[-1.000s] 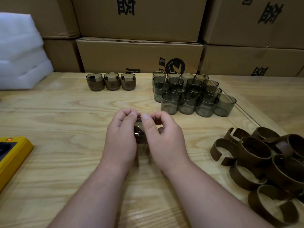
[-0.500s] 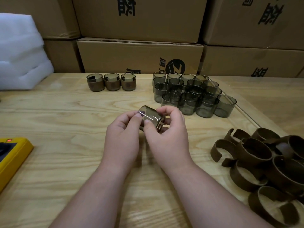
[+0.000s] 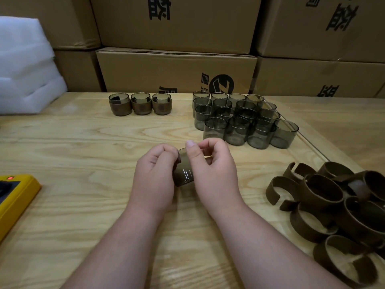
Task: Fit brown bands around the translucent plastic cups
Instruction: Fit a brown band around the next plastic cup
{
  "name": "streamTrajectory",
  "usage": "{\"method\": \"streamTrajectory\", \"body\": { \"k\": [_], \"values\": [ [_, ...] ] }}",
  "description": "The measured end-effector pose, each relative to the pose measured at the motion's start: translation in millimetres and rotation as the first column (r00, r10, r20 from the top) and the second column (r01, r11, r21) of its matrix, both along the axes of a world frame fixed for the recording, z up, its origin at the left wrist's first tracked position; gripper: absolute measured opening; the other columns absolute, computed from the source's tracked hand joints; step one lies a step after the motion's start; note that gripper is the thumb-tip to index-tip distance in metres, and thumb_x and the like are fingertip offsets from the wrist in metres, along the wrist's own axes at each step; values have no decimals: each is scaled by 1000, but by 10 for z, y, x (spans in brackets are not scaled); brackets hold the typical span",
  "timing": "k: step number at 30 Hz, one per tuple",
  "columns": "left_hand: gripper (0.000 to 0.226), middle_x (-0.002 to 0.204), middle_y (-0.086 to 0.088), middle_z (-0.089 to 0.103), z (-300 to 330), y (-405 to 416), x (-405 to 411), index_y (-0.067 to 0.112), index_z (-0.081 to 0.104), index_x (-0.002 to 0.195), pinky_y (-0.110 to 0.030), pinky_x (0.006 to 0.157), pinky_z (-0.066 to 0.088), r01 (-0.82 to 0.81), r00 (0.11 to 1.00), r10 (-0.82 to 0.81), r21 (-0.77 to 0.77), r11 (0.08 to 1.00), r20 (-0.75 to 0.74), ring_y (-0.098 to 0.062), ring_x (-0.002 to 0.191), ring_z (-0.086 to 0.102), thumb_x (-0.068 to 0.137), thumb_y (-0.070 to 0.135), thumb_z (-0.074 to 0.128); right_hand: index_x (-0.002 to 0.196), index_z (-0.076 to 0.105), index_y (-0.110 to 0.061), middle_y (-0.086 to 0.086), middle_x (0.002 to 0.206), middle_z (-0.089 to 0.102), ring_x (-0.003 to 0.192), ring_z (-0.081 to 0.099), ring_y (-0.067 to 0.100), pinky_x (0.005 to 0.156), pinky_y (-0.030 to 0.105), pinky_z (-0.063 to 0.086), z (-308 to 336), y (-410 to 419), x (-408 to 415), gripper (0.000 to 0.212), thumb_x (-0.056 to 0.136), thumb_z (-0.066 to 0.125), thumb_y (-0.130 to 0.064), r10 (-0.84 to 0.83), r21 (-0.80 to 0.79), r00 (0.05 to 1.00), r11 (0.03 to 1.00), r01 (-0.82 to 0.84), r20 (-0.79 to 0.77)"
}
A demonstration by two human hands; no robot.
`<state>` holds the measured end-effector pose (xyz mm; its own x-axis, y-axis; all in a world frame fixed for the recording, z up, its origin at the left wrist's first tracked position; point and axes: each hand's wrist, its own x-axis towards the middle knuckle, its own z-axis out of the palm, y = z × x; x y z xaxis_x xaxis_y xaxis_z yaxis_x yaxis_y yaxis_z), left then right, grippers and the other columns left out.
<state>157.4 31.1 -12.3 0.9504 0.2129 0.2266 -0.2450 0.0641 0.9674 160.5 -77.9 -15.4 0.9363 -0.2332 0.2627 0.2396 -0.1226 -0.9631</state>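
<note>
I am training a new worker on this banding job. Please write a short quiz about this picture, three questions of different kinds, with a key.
1. True or false: three banded cups stand in a row at the back of the table.
2. Where is the pile of loose bands? A) on the person's right B) beside the foam C) on a box
3. Fill in: both hands, left and right, hold one ____.

Key: 1 true; 2 A; 3 cup.
</note>
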Motion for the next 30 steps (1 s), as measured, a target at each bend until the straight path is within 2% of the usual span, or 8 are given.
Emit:
{"method": "streamTrajectory", "body": {
  "k": [4, 8, 12, 15, 20, 25, 28, 30],
  "values": [
    [28, 58, 11, 46, -10, -1, -18, 27, 55, 56, -14, 47, 35, 16, 999, -15, -15, 1000, 39, -1, 51, 39, 82, 36, 62, 87, 61, -25, -13, 78, 65, 65, 55, 3, 67, 26, 47, 18, -12, 8, 21, 90, 62, -46, 24, 68, 999, 997, -23, -21],
    [45, 69, -7, 45, -21, 12, -34, 16, 49, 63, -30, 62, 39, 35, 996, -30, -60, 998, 78, -19, 66, 40, 74, 54, 71, 82, 63, -20, -5, 72, 63, 63, 53, 7, 64, 28, 46, 40, -24, 8, 20, 98, 60, -31, 48, 84, 997, 996, -43, -59],
    [59, 69, -7, 42, -1, 2, -38, 3, 46, 70, -21, 55, 41, 18, 996, -8, -117, 993, 89, -14, 62, 40, 70, 54, 75, 77, 64, -16, -1, 68, 61, 65, 53, 14, 65, 39, 47, 56, -27, 1, 22, 97, 58, -24, 115, 127, 990, 987, -104, -83],
    [60, 69, -10, 46, 11, 2, -48, -2, 46, 75, -24, 52, 46, 44, 997, -30, -197, 979, 73, -16, 59, 46, 71, 51, 76, 75, 67, -20, -3, 68, 63, 65, 56, 13, 62, 34, 46, 68, -37, 0, 26, 100, 58, -21, 173, 170, 980, 973, -155, -94],
    [37, 76, -12, 66, 11, 24, -38, 16, 56, 85, -41, 50, 58, 64, 997, -54, -269, 961, 46, -24, 59, 65, 77, 47, 77, 95, 67, -7, 9, 74, 61, 59, 55, 16, 45, 21, 43, 60, -20, -17, 32, 100, 53, -35, 301, 259, 952, 925, -278, -52],
    [49, 113, -10, 68, -1, 33, 15, 28, 58, 104, -42, 64, 58, -71, 997, 66, -191, 979, -36, -16, 79, 68, 70, 59, 75, 114, 65, -27, -4, 83, 71, 68, 63, 12, 52, 21, 48, 59, -30, -23, 34, 87, 58, -45, 264, 252, 964, 935, -249, -29],
    [43, 113, -4, 72, -15, 21, 45, 22, 66, 111, -33, 63, 60, -46, 997, 36, -151, 987, -71, -18, 88, 75, 79, 51, 70, 118, 65, -33, -4, 96, 72, 77, 67, 13, 60, 28, 52, 45, -28, -10, 34, 86, 61, -44, 194, 220, 981, 958, -185, -19],
    [48, 119, -4, 74, -36, 19, 62, 19, 68, 123, -40, 75, 63, 10, 997, -21, -130, 991, -80, -23, 102, 75, 81, 43, 70, 119, 64, -35, -1, 103, 71, 82, 69, 17, 66, 38, 58, 35, -27, 1, 32, 88, 65, -40, 145, 194, 989, 971, -140, -12]
  ]
}}
